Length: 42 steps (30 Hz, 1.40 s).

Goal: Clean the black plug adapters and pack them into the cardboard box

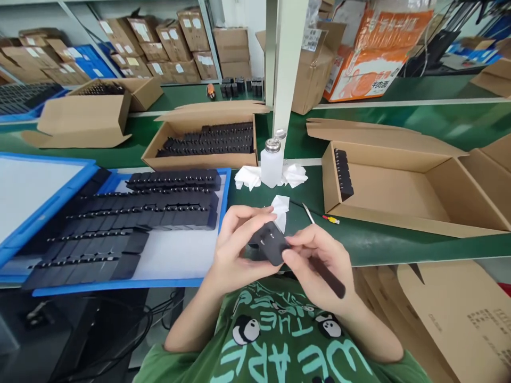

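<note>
Held in front of my chest is a small black plastic block point(273, 243) with two tiny shiny pins on its face. My left hand point(239, 244) grips it between thumb and fingers. My right hand point(323, 260) pinches at the block's right edge, and a dark flat bar-shaped tool point(328, 277) lies in its palm, pointing down and right. Just beyond the block sits a white tissue point(281, 208); whether a finger touches it I cannot tell. A slim silver-tipped tool point(308, 213) and a cable with red and yellow plugs point(330, 219) lie on the bench.
On the left, a blue-rimmed tray point(175, 260) carries rows of similar black blocks. A cardboard box point(199, 161) behind it is packed with more. A white pump bottle point(272, 165) stands between crumpled tissues. At right, an open cardboard box point(399, 213) has one row along its left wall.
</note>
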### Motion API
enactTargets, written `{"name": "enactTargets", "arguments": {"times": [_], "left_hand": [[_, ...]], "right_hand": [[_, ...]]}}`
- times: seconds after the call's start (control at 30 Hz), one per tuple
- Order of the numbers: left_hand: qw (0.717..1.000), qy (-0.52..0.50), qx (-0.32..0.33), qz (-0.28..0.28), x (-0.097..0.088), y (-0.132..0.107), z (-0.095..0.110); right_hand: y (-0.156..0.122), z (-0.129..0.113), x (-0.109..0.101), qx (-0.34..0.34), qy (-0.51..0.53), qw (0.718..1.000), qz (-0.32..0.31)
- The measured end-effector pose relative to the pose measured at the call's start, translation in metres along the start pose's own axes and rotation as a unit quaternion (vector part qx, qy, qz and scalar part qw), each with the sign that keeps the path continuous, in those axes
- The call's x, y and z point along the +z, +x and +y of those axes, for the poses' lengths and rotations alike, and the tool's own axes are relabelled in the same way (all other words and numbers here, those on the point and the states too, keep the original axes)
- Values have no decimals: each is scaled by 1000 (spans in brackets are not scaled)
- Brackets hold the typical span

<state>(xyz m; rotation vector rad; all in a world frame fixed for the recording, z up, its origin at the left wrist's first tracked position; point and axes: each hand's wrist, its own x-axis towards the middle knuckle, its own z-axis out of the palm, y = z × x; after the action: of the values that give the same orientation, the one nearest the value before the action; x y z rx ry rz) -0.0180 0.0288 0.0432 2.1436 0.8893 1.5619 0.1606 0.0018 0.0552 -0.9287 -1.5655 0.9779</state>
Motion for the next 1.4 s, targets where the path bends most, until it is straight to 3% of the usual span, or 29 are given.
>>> {"name": "enactTargets", "arguments": {"times": [0.17,0.43,0.6,0.77,1.0,1.4], "left_hand": [[1000,14,-17,-15,-2,2,-3],[999,1,-20,-34,3,2,-5],[1000,-1,-12,-25,4,1,-7],[999,11,-10,-35,2,0,-7],[998,43,-17,-48,1,2,-6],[997,52,-21,-53,2,1,-5]], "right_hand": [[-1,2,-6,-4,-25,1000,-4],[3,-3,-14,74,97,991,-50],[2,-3,-11,85,96,992,-14],[3,-4,-13,116,93,988,-36],[7,-6,-12,159,73,985,-14],[2,0,-15,147,85,985,-4]]}}
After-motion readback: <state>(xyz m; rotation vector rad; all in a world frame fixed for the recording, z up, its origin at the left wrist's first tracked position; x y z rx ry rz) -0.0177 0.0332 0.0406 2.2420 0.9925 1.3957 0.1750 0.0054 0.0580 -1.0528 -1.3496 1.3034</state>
